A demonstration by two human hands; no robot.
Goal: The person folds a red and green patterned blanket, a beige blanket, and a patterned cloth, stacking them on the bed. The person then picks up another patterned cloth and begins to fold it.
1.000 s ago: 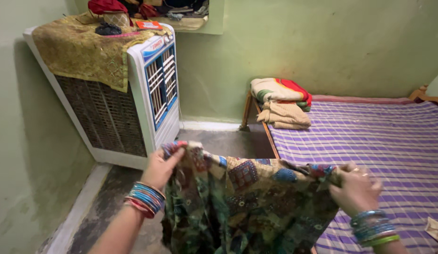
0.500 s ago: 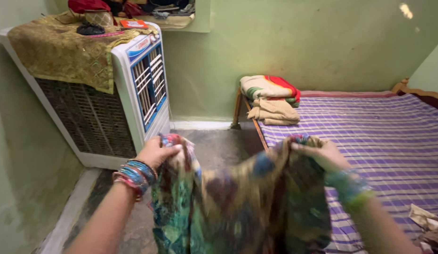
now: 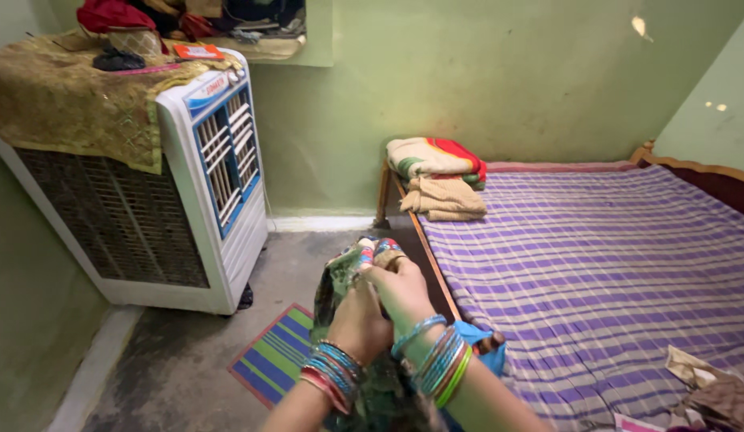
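Room: small green-walled bedroom, grey concrete floor (image 3: 188,352), you stand beside the bed looking down.
Hands: your left hand (image 3: 357,320) and right hand (image 3: 404,290) are pressed together in front of you, both clamped on the top edge of the patterned cloth (image 3: 352,268); bangles on both wrists.
Cloth position: bunched between your fists, the rest hangs down below your forearms, over the floor just beside the bed edge; lower part is hidden by your arms.
Handling: looks like thin, soft, light fabric, drapes limp, no stiffness, not fragile; likely slides through loose fingers, so pinch it firmly at the matched corners or along the top hem.
Floor mat: striped green, blue and red mat (image 3: 274,358) under the hanging cloth.
Bed: wooden frame with purple checked sheet (image 3: 596,256), to your right; crumpled beige fabric (image 3: 712,392) at its near right corner.
Stack: folded blankets (image 3: 440,178) at the bed's far left corner, a red and cream one on top of the beige ones.
Air cooler: white air cooler (image 3: 216,168) at left, well apart from you, gold cloth cover (image 3: 64,104) draped over its top.
Containers: none clearly seen; a wall niche (image 3: 252,24) behind the cooler holds heaped clothes and small items, too cluttered to tell.
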